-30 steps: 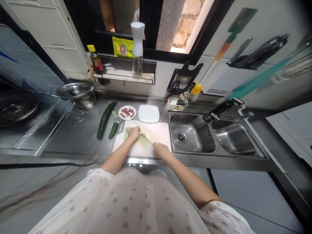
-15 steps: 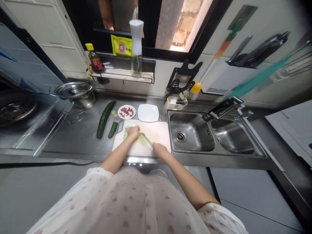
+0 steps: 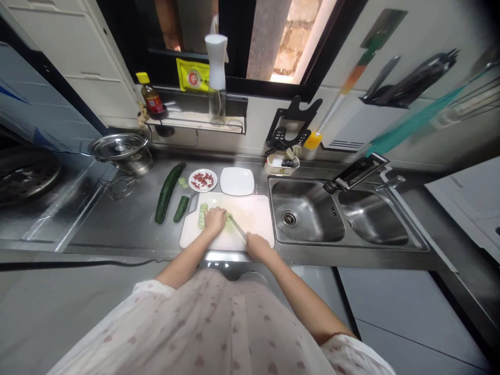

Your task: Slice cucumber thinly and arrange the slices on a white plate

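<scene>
White cutting board (image 3: 255,219) on the near worktop, with overlapping cucumber slices (image 3: 202,216) at its left, too bunched to count. Cupped just right of them: left hand (image 3: 214,221), fingers half bent, any grip beneath impossible to tell. Closed firmly round one knife (image 3: 237,227): right hand (image 3: 257,246), blade slanting far and left. Best handled, seemingly, with left fingertips tucked and strokes short, even. Beyond, counted: one long cucumber (image 3: 169,192), one short piece (image 3: 181,209), one round plate (image 3: 214,184) of red bits (image 3: 203,180), one squarish plate (image 3: 237,181).
</scene>
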### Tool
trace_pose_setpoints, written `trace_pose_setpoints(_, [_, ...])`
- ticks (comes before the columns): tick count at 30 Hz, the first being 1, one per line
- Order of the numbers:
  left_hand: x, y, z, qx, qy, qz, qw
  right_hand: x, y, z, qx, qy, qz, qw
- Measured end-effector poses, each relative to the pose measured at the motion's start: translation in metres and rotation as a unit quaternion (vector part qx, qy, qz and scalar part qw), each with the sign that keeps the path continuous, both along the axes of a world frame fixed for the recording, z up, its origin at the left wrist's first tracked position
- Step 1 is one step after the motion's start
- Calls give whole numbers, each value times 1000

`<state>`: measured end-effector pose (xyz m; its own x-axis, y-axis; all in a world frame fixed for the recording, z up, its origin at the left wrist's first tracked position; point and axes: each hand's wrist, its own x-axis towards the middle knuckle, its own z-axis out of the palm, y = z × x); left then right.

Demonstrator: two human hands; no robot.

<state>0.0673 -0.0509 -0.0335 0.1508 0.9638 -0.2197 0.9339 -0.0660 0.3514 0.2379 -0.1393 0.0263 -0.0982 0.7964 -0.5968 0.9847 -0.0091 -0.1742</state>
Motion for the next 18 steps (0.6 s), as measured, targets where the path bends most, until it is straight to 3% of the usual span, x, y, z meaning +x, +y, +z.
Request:
trace_pose_setpoints(11, [4, -6, 8, 10, 24, -24, 999, 4, -10, 7, -29, -16, -10, 999])
trace_pose_setpoints(18, [8, -2, 10, 15, 11, 3, 1000, 6, -18, -3, -16, -25, -8, 1000])
